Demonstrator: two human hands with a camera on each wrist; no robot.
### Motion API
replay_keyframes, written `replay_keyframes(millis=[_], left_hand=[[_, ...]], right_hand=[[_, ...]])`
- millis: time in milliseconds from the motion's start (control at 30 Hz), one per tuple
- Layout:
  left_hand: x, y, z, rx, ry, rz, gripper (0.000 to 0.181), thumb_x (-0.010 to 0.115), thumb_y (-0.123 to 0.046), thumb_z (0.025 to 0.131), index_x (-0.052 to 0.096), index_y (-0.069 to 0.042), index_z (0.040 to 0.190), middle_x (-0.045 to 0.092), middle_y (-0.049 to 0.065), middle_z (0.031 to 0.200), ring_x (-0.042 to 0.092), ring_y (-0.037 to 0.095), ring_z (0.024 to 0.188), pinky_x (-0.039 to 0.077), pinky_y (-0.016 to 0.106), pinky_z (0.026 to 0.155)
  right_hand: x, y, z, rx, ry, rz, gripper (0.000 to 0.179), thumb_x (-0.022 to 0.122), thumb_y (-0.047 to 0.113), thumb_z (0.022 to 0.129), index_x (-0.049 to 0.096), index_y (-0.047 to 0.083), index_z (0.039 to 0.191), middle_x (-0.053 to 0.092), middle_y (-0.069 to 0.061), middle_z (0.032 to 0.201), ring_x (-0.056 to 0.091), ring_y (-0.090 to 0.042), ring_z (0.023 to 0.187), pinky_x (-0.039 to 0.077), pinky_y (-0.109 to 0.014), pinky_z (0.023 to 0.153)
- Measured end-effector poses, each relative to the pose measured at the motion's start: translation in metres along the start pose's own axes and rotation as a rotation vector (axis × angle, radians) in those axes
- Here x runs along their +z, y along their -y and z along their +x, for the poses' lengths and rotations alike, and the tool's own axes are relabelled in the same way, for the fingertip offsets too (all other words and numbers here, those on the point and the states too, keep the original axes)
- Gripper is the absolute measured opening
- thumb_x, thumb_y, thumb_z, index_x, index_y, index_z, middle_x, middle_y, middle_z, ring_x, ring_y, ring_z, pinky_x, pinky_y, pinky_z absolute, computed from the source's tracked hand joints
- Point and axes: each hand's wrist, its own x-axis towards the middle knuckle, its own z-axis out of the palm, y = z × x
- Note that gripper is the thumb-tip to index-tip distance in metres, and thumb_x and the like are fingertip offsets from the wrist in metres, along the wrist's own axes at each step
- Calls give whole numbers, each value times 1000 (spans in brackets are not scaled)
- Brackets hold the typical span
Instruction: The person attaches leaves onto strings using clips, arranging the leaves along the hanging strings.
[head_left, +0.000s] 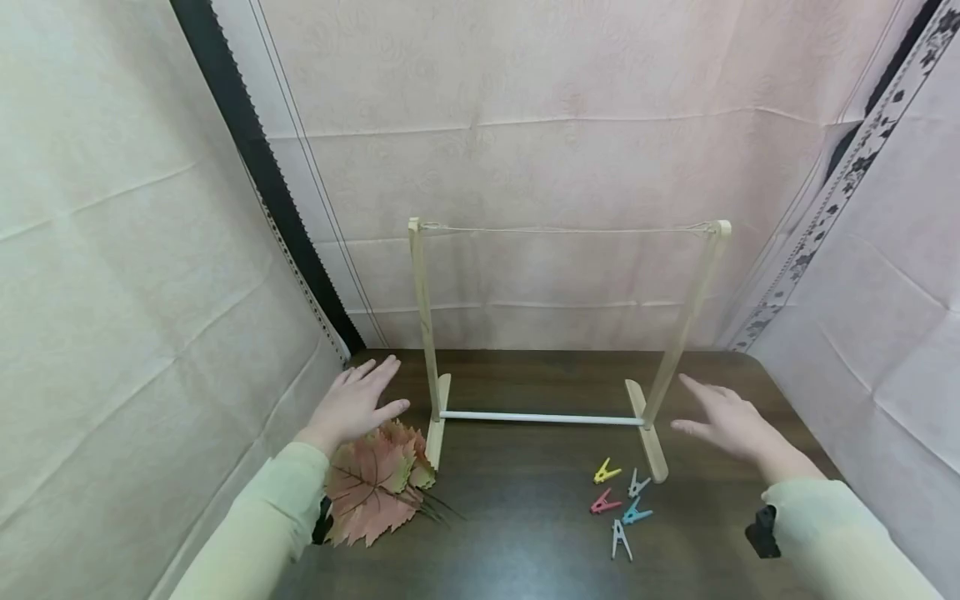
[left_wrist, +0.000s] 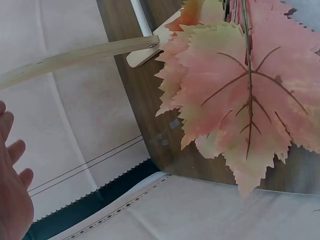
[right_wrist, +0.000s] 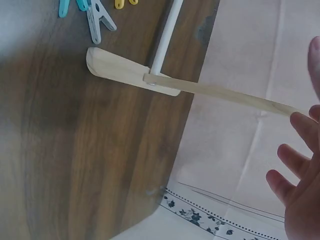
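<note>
My left hand (head_left: 358,406) hovers with straight fingers left of a wooden drying rack (head_left: 426,312), holding nothing. Beneath that wrist lies a bunch of reddish artificial leaves (head_left: 372,487), their thin stems pointing right; the left wrist view shows the top leaf (left_wrist: 250,85) large, with dark veins. On the other side, my right hand (head_left: 729,421) is held out flat beside the rack's right post (head_left: 686,325), also holding nothing. Several small clothespins lie before the rack's right foot (head_left: 648,442): a yellow clothespin (head_left: 606,471), a red clothespin (head_left: 604,502), a blue clothespin (head_left: 637,512) and grey-white ones (head_left: 621,539).
A string (head_left: 562,230) runs between the tops of the rack's posts, and a white rod (head_left: 540,417) joins them low down. The dark wooden table (head_left: 517,500) is bordered by pale cloth at the back (head_left: 570,167) and on both sides.
</note>
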Motion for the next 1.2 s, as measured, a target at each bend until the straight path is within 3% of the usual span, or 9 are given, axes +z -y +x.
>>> replay_keyframes(millis=[167,467,567,633,700,900,1000,1200], left_hand=[[4,0,-2,52,-4,-46,73,47,-57,91,30,-15,148,30,5,151,28,34,135,17,56,105],[14,2,0,53,27,-149,70,56,-52,88,38,-15,145,42,4,144,36,34,129,21,57,102],[18,3,-1,38,45,-169,70,59,-52,86,41,-16,143,66,-1,111,39,33,126,22,56,101],[21,3,-1,21,64,-180,69,62,-50,85,43,-17,142,68,-7,85,41,32,123,22,55,100],[25,4,0,10,73,-181,67,67,-45,83,45,-18,140,65,-12,74,44,31,118,23,55,99],[36,6,1,21,68,-175,61,73,-36,80,52,-20,135,64,-3,113,47,28,111,27,53,93],[42,7,0,29,56,-184,56,74,-32,80,55,-20,132,61,-3,121,47,28,110,28,52,91],[51,8,-1,28,33,-211,49,75,-28,80,60,-18,125,61,-2,121,47,25,107,30,49,86]], right_hand=[[7,-1,-1,-13,-1,21,83,61,52,85,35,-1,142,44,-29,134,34,-54,117,24,-72,86],[20,-1,2,-70,-32,28,69,68,39,84,47,-2,134,55,-24,124,46,-51,109,35,-65,85],[24,-1,3,-100,-35,34,63,68,37,84,51,-2,131,57,-23,123,49,-49,107,36,-62,87],[28,-2,4,-119,-37,36,60,68,35,84,53,-2,129,60,-21,120,53,-46,105,37,-60,88],[31,-3,5,-128,-31,39,56,68,32,85,55,-3,127,61,-21,118,54,-45,105,38,-59,88],[41,-4,7,-141,-44,51,50,70,24,83,58,-4,122,62,-21,115,57,-42,103,41,-56,88],[47,-4,8,-127,-39,61,50,70,24,83,58,-5,121,62,-22,114,58,-42,103,41,-56,87],[57,-1,8,-97,-14,91,52,68,28,84,57,-7,121,61,-24,115,57,-43,103,42,-56,86]])
